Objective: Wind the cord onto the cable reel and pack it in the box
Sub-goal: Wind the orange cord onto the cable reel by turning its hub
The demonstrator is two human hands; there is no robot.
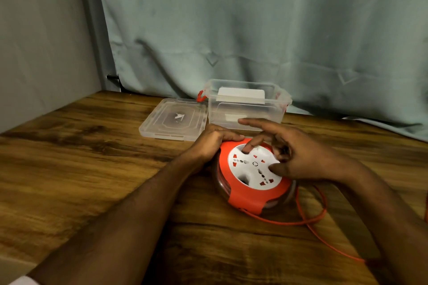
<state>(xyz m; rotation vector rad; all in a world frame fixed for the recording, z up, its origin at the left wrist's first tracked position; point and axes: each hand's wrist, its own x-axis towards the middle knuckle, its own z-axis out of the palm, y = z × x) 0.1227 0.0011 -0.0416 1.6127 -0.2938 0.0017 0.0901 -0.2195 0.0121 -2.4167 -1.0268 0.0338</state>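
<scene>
Midway through winding, by the look of it; cable reel (253,177) flat on the wooden table (92,169), orange housing around a white socket face, just in front of the clear box (249,109); steadied at its far left edge by the left hand (212,143), fingers curled down over the orange rim and closed against it; worked from above by the right hand (298,157), spread wide and gripping nothing: one fingertip pressed into a recess in the white face, thumb resting on the same face nearer the wearer, index finger stretched out free toward the box; judged to be the posture for turning the centre disc

Some orange cord (322,213) seemingly already coiled inside, glimpsed through the clear side of the reel, though how much could not be told; a loose loop left trailing on the table to the right of the reel, running off toward the lower right edge of view, its end and plug out of sight; so winding not finished

Box open and upright against the curtain (254,30), red latches at its ends, a pale sheet or label showing through its walls; lid (173,119) lying flat just to its left; left to do: take in the remaining cord, lift the reel into the box, and probably close the lid
</scene>
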